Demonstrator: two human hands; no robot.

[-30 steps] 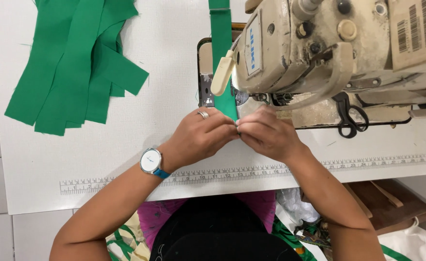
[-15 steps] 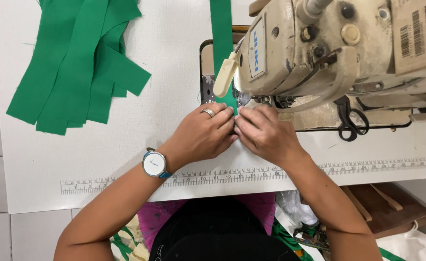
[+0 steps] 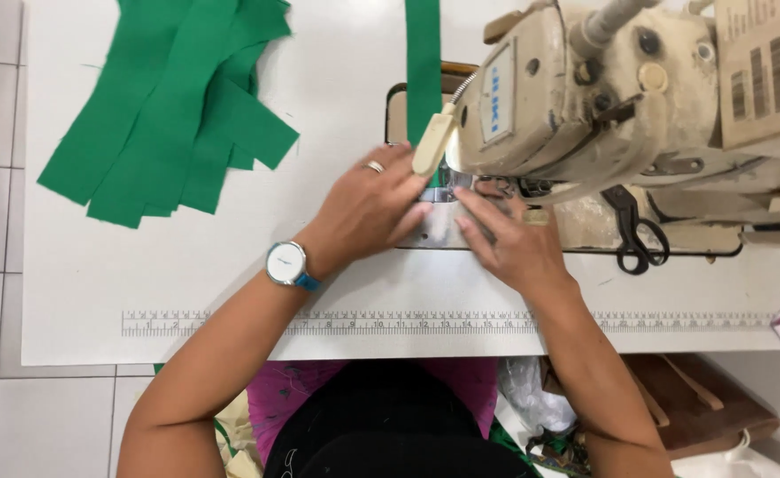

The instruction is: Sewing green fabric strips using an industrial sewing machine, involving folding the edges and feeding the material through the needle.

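— Starting big: the cream, worn metal sewing machine [image 3: 602,97] is the landmark; left of it lies a pile of green cloth strips [image 3: 164,106].

— And the narrow green fabric strip [image 3: 423,62]?

— Under the machine's head. Left hand [image 3: 368,208] and right hand [image 3: 509,243] press it flat, fingers outstretched (nothing clenched). Fingertips so near the needle risk a prick; uneven pressure could skew the seam.

A blue rectangular label [image 3: 496,93] fronts the sewing machine [image 3: 585,106]; a tan barcoded label [image 3: 766,71] lies atop it.
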